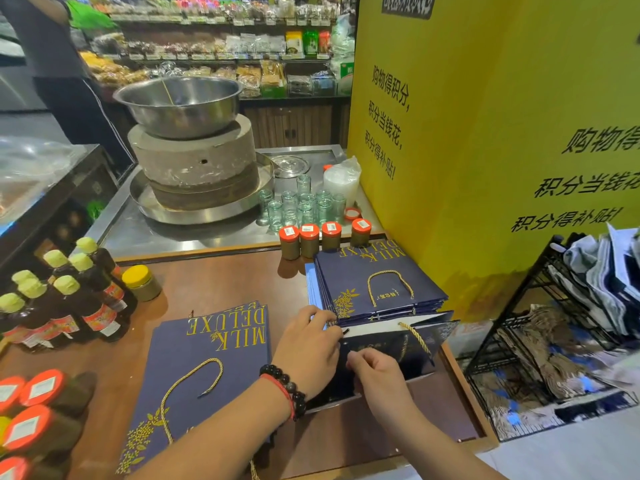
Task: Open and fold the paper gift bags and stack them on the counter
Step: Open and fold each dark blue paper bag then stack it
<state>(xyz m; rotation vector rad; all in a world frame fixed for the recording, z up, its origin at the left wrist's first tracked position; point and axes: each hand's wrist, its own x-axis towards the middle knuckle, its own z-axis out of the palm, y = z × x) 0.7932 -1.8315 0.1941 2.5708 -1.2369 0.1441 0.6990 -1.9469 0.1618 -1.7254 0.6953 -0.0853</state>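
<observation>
Both hands (308, 344) pinch glossy navy paper bag (391, 348) rim (gold cord), wood counter (214, 282)

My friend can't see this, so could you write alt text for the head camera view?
Two hands, left hand and right hand, grip the rim of a navy gift bag being opened on a brown counter. Flat stacks of matching bags lie behind and left, beside sauce bottles.

Matt navy paper gift bags (377, 282), gold print, twisted gold cord handles (389, 284). Smooth brown wood bench (221, 282). Shiny steel basin (180, 102) on rough grey millstone (195, 161). Clear glass jars (301, 206). Black wire rack (512, 341).
</observation>
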